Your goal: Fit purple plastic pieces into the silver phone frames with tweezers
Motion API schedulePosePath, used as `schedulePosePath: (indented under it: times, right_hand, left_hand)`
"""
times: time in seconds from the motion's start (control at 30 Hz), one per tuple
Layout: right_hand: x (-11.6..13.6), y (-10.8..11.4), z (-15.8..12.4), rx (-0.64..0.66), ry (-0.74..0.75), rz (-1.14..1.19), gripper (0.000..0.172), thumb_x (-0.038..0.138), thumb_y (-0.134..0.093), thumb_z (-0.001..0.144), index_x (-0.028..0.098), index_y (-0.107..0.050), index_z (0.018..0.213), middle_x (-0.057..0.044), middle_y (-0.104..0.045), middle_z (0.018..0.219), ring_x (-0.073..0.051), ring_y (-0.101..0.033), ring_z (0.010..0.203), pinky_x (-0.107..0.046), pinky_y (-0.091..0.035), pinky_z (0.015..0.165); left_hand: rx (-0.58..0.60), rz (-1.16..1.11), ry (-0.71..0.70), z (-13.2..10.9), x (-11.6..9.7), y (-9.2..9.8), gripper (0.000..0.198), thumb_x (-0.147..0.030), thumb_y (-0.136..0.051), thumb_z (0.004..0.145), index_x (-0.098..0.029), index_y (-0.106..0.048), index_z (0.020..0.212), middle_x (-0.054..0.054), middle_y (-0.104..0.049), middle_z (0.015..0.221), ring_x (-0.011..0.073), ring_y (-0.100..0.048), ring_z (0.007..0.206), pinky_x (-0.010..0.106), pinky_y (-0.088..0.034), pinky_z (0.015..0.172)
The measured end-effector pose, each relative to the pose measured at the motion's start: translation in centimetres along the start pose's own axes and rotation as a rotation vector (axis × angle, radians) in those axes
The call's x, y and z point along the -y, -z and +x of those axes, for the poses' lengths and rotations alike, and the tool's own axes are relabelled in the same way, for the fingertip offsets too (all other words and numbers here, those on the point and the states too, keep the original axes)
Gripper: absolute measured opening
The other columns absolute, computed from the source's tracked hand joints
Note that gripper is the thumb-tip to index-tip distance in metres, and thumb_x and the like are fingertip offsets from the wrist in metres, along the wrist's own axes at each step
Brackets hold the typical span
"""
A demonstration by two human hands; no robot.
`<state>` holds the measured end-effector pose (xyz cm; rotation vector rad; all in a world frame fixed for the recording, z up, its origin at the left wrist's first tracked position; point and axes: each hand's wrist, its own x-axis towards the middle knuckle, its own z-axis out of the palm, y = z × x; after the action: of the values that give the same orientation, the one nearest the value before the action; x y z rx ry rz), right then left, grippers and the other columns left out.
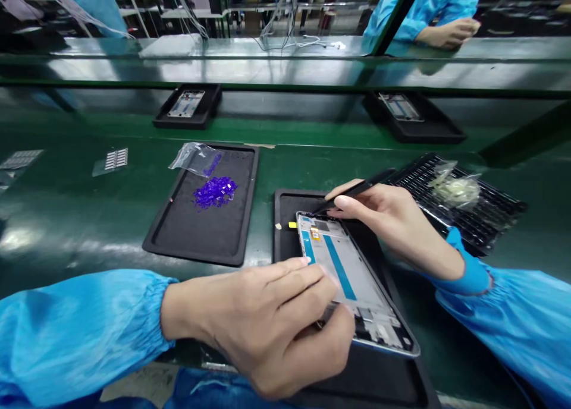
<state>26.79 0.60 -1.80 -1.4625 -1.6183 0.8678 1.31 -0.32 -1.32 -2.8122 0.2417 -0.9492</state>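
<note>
A phone mid-frame (366, 266), silver with blue strips and a small orange flex piece, lies slanted on a black tray (285, 204). My left hand (272, 320) is closed at its left edge, fingertips over the rim; the thumb and index tips curl together, and anything small between them is hidden. In my right hand (383, 213) are slim black tweezers (357, 189), held like a pen. Their tip touches or hovers just over the frame's top end; I cannot tell which. A yellow tab (292, 225) sticks out beside the frame's upper left.
To the left, another black tray (200, 230) bears a heap of small purple pieces (215, 192) and a clear bag (196, 158). A black slotted tray (491, 210) with a bag stands right. Farther back are two trays with phone frames (187, 104) (400, 107). A co-worker's hands (448, 33) rest beyond.
</note>
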Motion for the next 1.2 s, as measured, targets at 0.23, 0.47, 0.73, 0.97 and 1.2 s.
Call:
schedulePosePath:
  times: [0.23,0.47,0.73,0.97,1.2]
  right_hand:
    - [-0.04,-0.01,-0.36,-0.003,0.146,-0.187,0.029,0.049,-0.065,0.091,0.023,-0.076,0.094,-0.004,-0.077,0.1,-0.024,-0.072,0.09,-0.038,-0.057,0.086]
    - [-0.07,-0.15,-0.44,0.002,0.217,-0.264,0.025,0.043,-0.061,0.094,0.023,-0.075,0.093,-0.004,-0.077,0.1,-0.024,-0.072,0.092,-0.038,-0.056,0.088]
    - [0.12,-0.24,-0.55,0.016,0.303,-0.349,0.02,0.035,-0.059,0.096,0.022,-0.074,0.098,-0.004,-0.077,0.101,-0.022,-0.072,0.092,-0.035,-0.056,0.087]
    - [0.49,-0.25,-0.84,0.028,0.331,-0.354,0.02,0.033,-0.06,0.096,0.02,-0.073,0.104,-0.004,-0.076,0.102,-0.02,-0.072,0.088,-0.033,-0.057,0.084]
    - [0.23,0.4,-0.22,0.084,0.198,-0.205,0.023,0.037,-0.061,0.095,0.022,-0.078,0.093,-0.003,-0.077,0.104,-0.019,-0.072,0.09,-0.029,-0.059,0.08]
  left_hand:
    - [-0.081,-0.002,0.033,0.26,-0.23,-0.26,0.026,-0.012,-0.046,0.093,-0.003,-0.069,0.1,0.017,-0.077,0.095,0.0293,-0.075,0.095,0.04,-0.064,0.088]
    - [-0.085,-0.006,0.048,0.22,-0.29,-0.31,0.027,-0.011,-0.045,0.093,-0.003,-0.069,0.101,0.017,-0.077,0.096,0.0289,-0.075,0.096,0.04,-0.064,0.088]
    - [-0.028,-0.033,0.055,0.46,-0.42,0.02,0.027,-0.012,-0.044,0.094,-0.004,-0.069,0.101,0.017,-0.077,0.097,0.0279,-0.075,0.096,0.04,-0.063,0.09]
    - [-0.047,-0.009,0.043,0.11,-0.56,-0.36,0.024,-0.012,-0.048,0.093,-0.004,-0.069,0.102,0.016,-0.077,0.095,0.0282,-0.075,0.095,0.04,-0.063,0.09]
    - [-0.048,0.0,0.056,0.19,-0.61,-0.28,0.021,-0.014,-0.054,0.092,-0.005,-0.07,0.102,0.015,-0.077,0.096,0.0267,-0.075,0.095,0.04,-0.063,0.092]
